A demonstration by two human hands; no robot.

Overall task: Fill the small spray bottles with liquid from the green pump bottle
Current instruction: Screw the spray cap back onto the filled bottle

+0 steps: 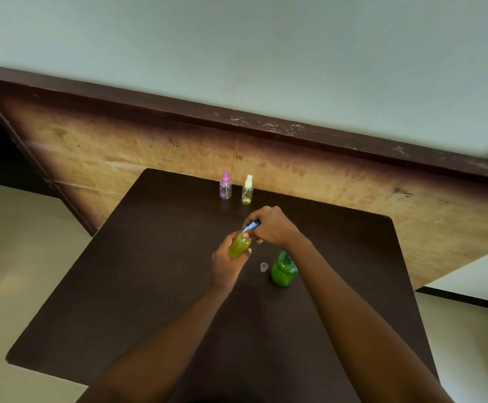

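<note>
My left hand grips a small spray bottle full of yellow-green liquid, tilted above the dark table. My right hand pinches its blue spray head right at the bottle's neck. The green pump bottle stands just right of my hands, partly behind my right wrist; its pump top is hidden. A small clear cap stands on the table beside it. Two more small spray bottles stand at the table's far edge: one with a pink head and one with a white head, both nearly empty.
A large wooden board with a dark frame leans behind the table, close to the two far bottles. Pale floor lies to the left and right of the table. A plain wall fills the top of the view.
</note>
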